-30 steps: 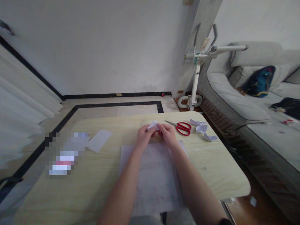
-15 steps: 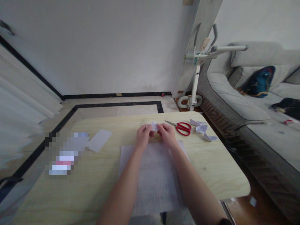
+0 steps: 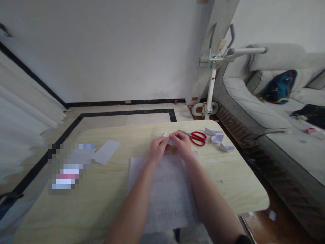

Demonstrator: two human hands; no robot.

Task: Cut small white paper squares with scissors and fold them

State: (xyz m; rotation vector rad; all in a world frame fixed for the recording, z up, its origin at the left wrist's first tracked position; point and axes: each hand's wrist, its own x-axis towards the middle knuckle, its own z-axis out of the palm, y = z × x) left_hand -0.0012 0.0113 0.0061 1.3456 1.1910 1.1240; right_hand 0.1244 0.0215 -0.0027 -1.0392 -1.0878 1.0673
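Both my hands meet over the far middle of the table, around a small folded piece of white paper. My left hand pinches its left side between thumb and fingers. From the other side my right hand grips it, covering much of the piece. A printed sheet of paper lies flat under my forearms. Just right of my right hand rest red-handled scissors, blades pointing left. Several folded paper pieces lie beyond the scissors.
The light wooden table has rounded corners. A blank white paper lies on its left part, beside a pixelated patch. Behind the table stands white exercise equipment, with a grey sofa to the right.
My fingers have drawn closer together over the folded paper, so less of it shows. The left hand has tilted and shifted slightly right. Other things on the table stay put.
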